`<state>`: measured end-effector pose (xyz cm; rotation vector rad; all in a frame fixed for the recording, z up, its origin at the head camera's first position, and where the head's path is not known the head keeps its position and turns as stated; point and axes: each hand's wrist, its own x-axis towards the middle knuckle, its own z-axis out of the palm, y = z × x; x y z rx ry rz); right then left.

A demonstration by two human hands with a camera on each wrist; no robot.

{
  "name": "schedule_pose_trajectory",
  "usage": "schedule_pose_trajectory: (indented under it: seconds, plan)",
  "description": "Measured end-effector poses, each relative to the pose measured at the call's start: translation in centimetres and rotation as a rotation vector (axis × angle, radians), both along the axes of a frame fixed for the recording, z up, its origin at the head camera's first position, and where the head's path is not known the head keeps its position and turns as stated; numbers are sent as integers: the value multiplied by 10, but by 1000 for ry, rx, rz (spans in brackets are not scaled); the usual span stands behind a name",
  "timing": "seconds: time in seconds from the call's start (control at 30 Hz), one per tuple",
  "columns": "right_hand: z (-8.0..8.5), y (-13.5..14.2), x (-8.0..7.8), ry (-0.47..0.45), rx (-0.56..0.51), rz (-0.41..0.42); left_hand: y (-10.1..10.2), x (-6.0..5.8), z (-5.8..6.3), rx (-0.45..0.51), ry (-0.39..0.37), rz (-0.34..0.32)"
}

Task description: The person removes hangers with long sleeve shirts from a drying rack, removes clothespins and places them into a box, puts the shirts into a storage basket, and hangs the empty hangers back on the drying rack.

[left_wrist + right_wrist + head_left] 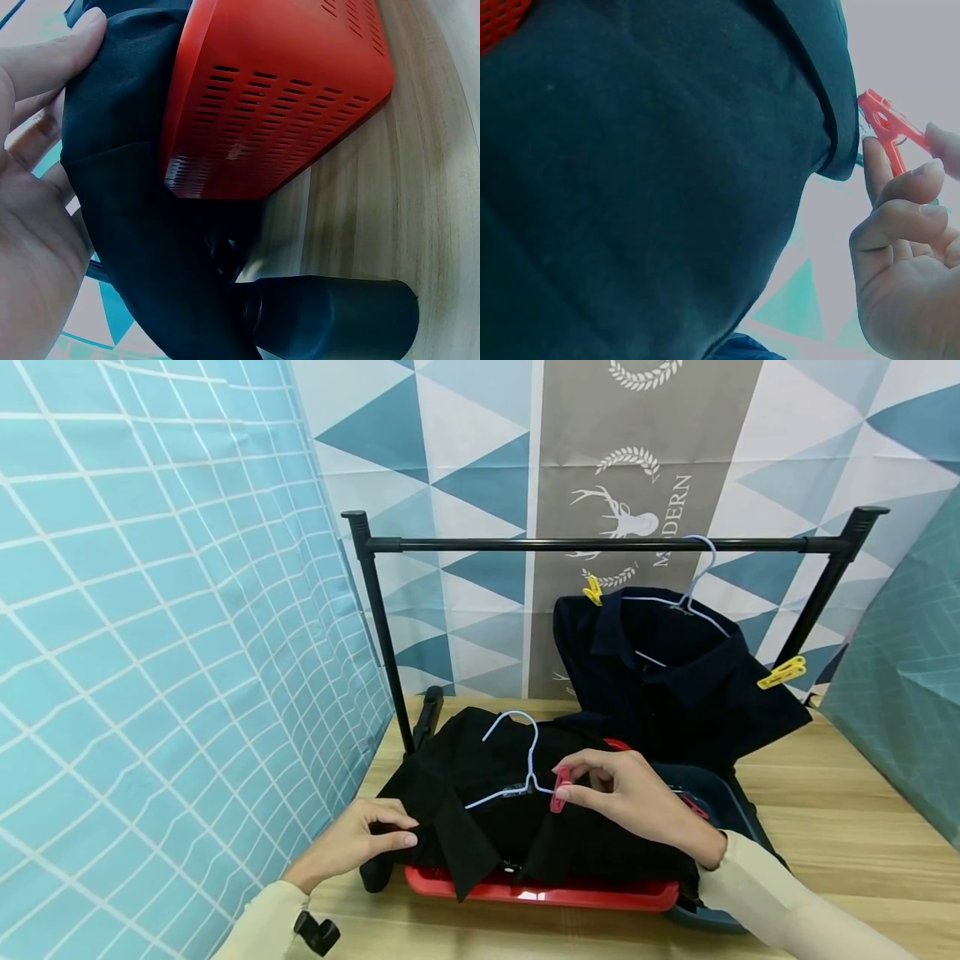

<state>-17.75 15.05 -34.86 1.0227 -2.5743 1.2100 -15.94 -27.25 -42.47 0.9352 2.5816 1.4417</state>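
Note:
A black collared shirt point(465, 839) lies over a red basket point(570, 893), with a pale lavender hanger point(533, 747) inside its neck and the hook standing up. My left hand point(356, 839) pinches the shirt's cloth near the shoulder on the left. In the left wrist view, thumb and fingers take the dark cloth point(112, 112) beside the basket's slotted wall point(285, 97). Above the right side of the collar, my right hand point(630, 793) pinches a red clothespin point(559, 792) between thumb and fingers. The right wrist view shows that clothespin point(889, 124) close to the collar's edge.
A black rack point(517, 544) stands behind. From its bar hangs a dark navy shirt point(675, 693) on another hanger point(705, 568), with yellow clothespins point(782, 672) at its shoulders. A dark blue basin point(712, 797) containing a red clothespin point(693, 806) sits right of the basket.

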Motion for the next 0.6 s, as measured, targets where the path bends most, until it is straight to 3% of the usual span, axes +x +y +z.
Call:
schedule_pose_trajectory:
  seconds: [0.6]
  plan:
    - [1, 19, 1, -42, 15, -62, 1, -1, 0, 18, 20, -16]
